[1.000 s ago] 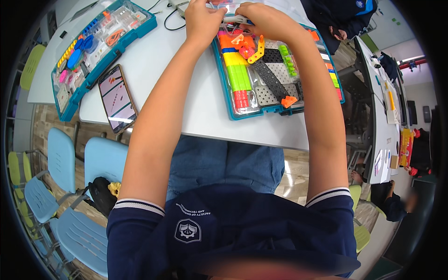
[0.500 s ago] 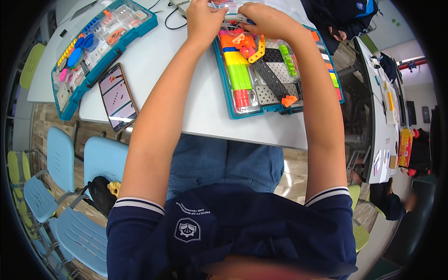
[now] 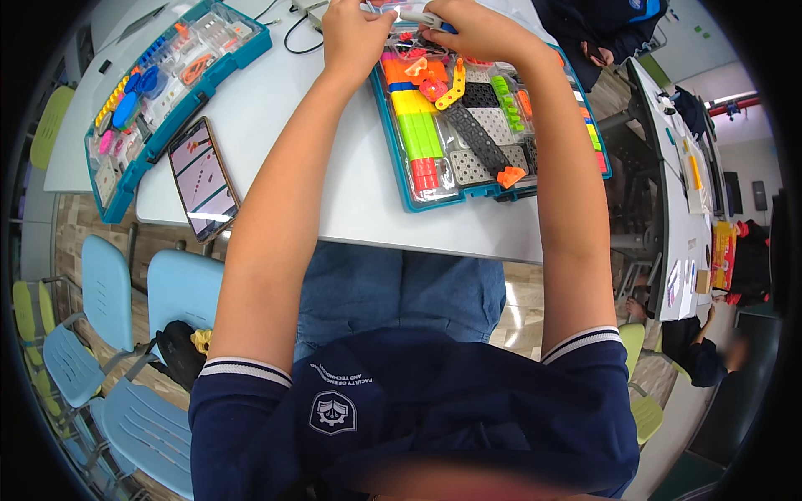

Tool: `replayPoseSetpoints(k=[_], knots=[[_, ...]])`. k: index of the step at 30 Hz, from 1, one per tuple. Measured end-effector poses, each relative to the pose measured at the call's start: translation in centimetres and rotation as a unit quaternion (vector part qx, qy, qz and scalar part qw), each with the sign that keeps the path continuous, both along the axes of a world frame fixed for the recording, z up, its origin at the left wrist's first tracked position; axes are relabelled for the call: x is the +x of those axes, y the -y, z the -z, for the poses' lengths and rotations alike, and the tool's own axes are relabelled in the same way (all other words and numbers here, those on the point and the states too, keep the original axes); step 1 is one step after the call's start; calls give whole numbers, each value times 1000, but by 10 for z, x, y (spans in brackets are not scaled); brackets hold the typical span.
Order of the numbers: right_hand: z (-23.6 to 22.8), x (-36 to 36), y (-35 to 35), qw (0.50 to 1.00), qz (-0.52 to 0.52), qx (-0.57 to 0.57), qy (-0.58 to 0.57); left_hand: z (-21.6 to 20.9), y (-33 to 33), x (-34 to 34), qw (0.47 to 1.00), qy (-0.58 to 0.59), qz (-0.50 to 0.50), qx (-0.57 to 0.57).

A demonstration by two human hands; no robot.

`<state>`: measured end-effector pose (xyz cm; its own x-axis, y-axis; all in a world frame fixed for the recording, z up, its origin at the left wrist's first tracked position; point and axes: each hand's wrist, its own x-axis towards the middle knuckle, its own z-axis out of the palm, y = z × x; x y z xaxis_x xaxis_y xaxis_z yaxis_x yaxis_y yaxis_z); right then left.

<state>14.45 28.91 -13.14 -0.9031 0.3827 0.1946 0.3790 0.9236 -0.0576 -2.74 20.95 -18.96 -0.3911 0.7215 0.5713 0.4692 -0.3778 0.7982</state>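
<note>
At the top edge, my left hand (image 3: 355,33) pinches something small that I cannot make out. My right hand (image 3: 478,32) is closed around a white handled tool (image 3: 418,16) with a blue part, and the tool points toward the left fingertips. Both hands are over the far end of a teal parts case (image 3: 407,189) holding orange, yellow, green and red building pieces. Lying across the case is an assembly of a long black perforated beam (image 3: 478,138), a bent yellow piece (image 3: 454,86) and orange connectors (image 3: 510,176).
A phone (image 3: 203,178) with a lit screen lies on the white table (image 3: 284,159). Left of it is a second teal case (image 3: 121,204) with small parts. Blue chairs (image 3: 107,280) stand at the left. Another person's dark clothing (image 3: 576,33) shows at the upper right.
The view has shifted slightly, so the table things appear a little further left. Both hands stay close together over the case's far end, and the white tool shows more clearly.
</note>
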Motion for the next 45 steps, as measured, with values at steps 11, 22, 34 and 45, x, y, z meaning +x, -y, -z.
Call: replayPoseSetpoints(k=[11, 22, 34, 45], knots=[[-44, 45, 24, 993, 111, -35, 5, -12, 8, 9, 993, 106, 56, -8], [-18, 77, 58, 984, 144, -49, 88, -13, 6, 11, 973, 192, 123, -24], [-44, 47, 45, 989, 94, -108, 38, -12, 6, 8, 986, 126, 107, 4], [-12, 4, 13, 999, 9, -6, 30, -10, 5, 8, 991, 119, 47, -28]])
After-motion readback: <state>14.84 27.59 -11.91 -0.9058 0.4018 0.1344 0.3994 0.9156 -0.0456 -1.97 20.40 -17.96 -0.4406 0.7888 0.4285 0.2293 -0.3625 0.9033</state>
